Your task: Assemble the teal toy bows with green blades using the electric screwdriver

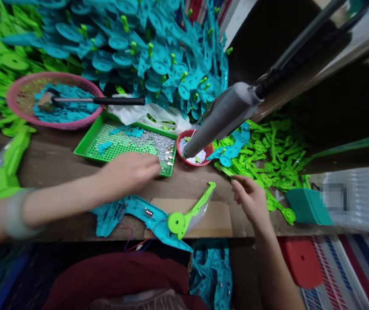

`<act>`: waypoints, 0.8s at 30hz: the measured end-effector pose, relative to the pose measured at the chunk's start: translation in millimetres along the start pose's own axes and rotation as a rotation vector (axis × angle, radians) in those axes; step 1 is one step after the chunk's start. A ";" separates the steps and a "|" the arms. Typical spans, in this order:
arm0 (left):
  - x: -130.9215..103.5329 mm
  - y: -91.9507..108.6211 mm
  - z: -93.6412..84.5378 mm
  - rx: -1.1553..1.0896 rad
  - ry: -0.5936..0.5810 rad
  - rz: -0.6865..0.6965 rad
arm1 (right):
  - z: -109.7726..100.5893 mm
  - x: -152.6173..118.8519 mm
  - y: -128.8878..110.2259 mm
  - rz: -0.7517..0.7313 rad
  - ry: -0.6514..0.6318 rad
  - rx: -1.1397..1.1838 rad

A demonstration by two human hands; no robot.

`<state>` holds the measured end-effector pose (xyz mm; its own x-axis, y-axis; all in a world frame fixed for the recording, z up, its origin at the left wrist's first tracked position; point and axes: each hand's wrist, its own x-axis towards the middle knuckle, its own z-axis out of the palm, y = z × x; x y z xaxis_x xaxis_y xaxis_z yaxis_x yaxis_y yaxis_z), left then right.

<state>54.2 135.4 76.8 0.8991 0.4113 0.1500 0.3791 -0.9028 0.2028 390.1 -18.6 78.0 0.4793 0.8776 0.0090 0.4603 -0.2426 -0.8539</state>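
Left hand (136, 170), one: fingers curled over one green tray (123, 144); grip cannot be told. Right hand (251, 196), one: fingertips pinching one lime-green part (224, 169). Bodyward, between both hands' fingers: one blue shell (160, 221).

Soft, dim light; blurred, stretched edges; dark upper right.
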 end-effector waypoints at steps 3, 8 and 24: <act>-0.5 -65.0 -10.3 0.189 -0.028 0.097 | 29.9 18.2 -39.9 -0.301 -0.011 0.142; 40.1 -81.1 12.2 0.142 -0.105 0.339 | 91.9 65.2 -105.8 -0.508 -0.511 0.351; 65.9 -64.4 32.5 0.150 0.041 0.200 | 160.5 40.9 -103.7 -0.363 -0.258 0.655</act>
<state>96.1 216.6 42.2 0.9511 0.2243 0.2122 0.2253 -0.9741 0.0200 242.0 108.8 83.4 0.1583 0.9428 0.2933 -0.0174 0.2997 -0.9539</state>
